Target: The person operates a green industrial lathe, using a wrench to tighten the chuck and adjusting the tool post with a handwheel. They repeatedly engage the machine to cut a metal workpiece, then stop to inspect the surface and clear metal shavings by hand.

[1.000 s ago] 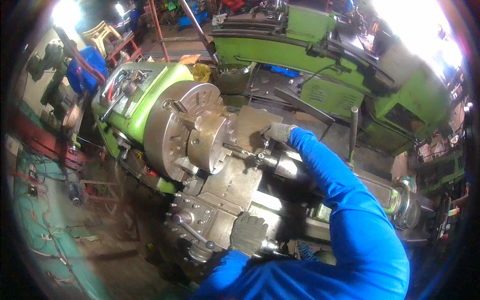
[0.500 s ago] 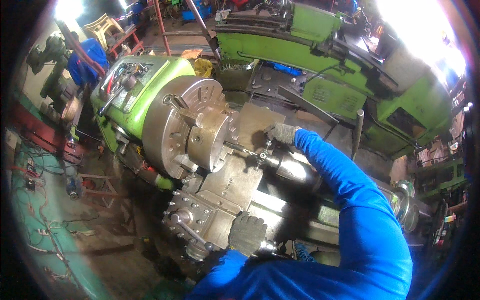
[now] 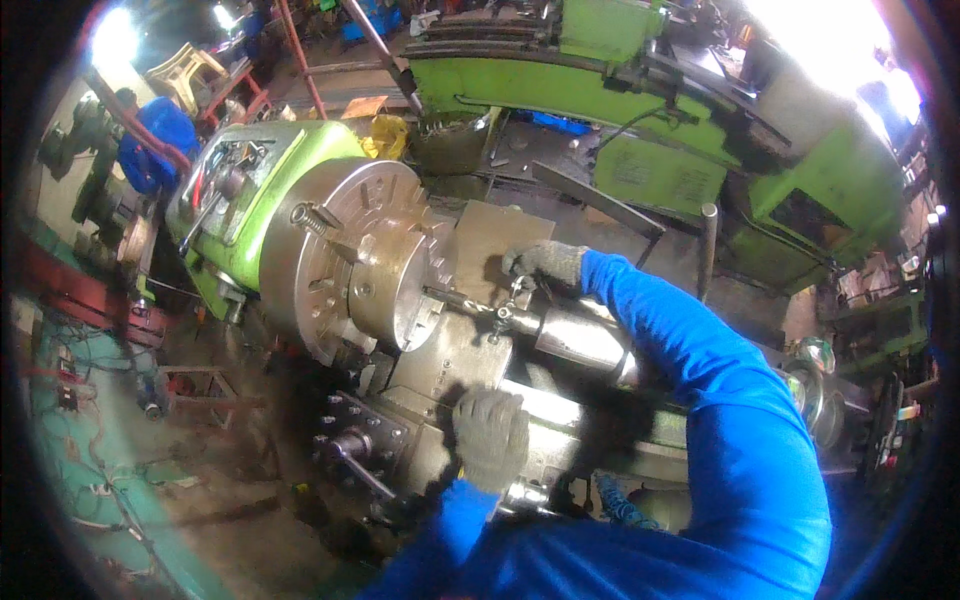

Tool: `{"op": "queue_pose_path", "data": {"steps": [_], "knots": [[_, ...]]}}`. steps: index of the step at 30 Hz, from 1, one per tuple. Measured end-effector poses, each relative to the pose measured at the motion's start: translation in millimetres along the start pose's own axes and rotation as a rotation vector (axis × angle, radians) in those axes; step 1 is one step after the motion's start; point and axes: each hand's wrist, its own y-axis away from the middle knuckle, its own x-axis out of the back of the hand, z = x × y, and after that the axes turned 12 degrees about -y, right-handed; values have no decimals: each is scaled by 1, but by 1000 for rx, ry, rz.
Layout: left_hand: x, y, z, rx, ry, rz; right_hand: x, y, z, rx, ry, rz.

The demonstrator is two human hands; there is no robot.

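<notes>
At the far left a rounded blue container [image 3: 172, 128] stands behind a dark hose; its contents cannot be made out. Next comes the lathe's green headstock [image 3: 310, 145], carrying a large round chuck [image 3: 288, 250]. The tool post [image 3: 375, 425], studded with bolts, sits below it with a lever [image 3: 368, 474] slanting down to the right. Behind the chuck lie a blue bin [image 3: 372, 27] and a crumpled yellow bag [image 3: 385, 137], the inside of both hidden.

The round metal workpiece [image 3: 395, 280] is held in the chuck, its flat face turned right. A drill bit [image 3: 470, 302] points at that face, its tip close to it; whether they touch is unclear.

The left hand [image 3: 490, 440], in a grey glove, is palm down over the carriage [image 3: 420, 455], fingers side by side and pointing away from the body. Their undersides are hidden, so I cannot tell whether they grip anything.

Further right, the gloved right hand [image 3: 548, 264] reaches above the drill chuck [image 3: 512, 317] on the tailstock [image 3: 580, 340]. Its fingers curl down at a small metal key [image 3: 519, 286]; whether they close fully around it cannot be told.
</notes>
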Motion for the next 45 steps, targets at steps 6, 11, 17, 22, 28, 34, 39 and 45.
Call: {"op": "queue_pose_path", "data": {"steps": [6, 11, 17, 22, 28, 34, 39, 45], "knots": [[-42, -134, 2, 123, -51, 112, 19, 13, 38, -17, -136, 9], [-78, -150, -14, 236, -91, 21, 8, 30, -9, -108, 378, 61], [-83, -135, -14, 158, -68, 182, 20, 33, -19, -44, 18, 361], [-73, -150, 12, 116, -118, -37, 16, 48, -56, -12, -513, 368], [-79, -155, 16, 116, -37, -192, -10, 59, -80, 16, -919, 205], [-85, -166, 4, 769, 751, -35, -3, 81, -66, 369, 259, 273], [-83, -176, -33, 632, 524, -214, -20, 94, -54, 171, 208, 93], [-85, -161, -51, 313, -85, -40, 27, 65, -7, 158, 437, 319]]}}
